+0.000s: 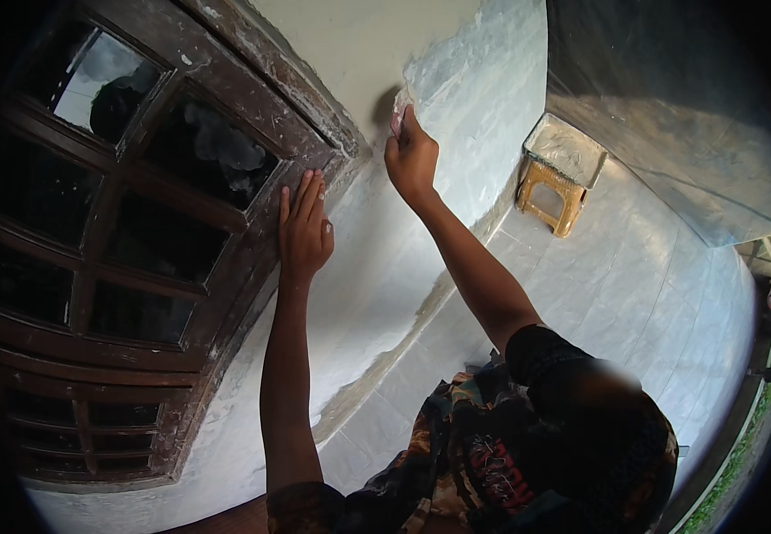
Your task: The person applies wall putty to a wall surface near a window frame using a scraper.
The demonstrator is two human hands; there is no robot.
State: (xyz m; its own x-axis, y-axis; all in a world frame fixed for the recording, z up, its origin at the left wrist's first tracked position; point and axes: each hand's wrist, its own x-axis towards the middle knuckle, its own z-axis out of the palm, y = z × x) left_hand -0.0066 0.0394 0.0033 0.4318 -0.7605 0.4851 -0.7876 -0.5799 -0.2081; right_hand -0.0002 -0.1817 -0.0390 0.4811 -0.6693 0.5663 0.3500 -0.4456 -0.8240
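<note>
My left hand (306, 233) lies flat on the corner of the dark brown wooden window frame (265, 209), fingers stretched out and holding nothing. White specks show on its thumb and fingers. Higher up and to the right, my right hand (414, 158) is closed around a small scraper (399, 114), mostly hidden by the fingers, its end against the wall. At that spot the cream wall surface (359, 44) meets a rough whitish-grey patch (465, 76) with a ragged edge.
A tray with whitish paste (568, 149) rests on a yellow-brown plastic stool (550, 198) by the wall's foot. Grey floor tiles (612, 276) stretch to the right. A dark sheet (661, 116) hangs at upper right. Glass panes (212, 147) fill the window.
</note>
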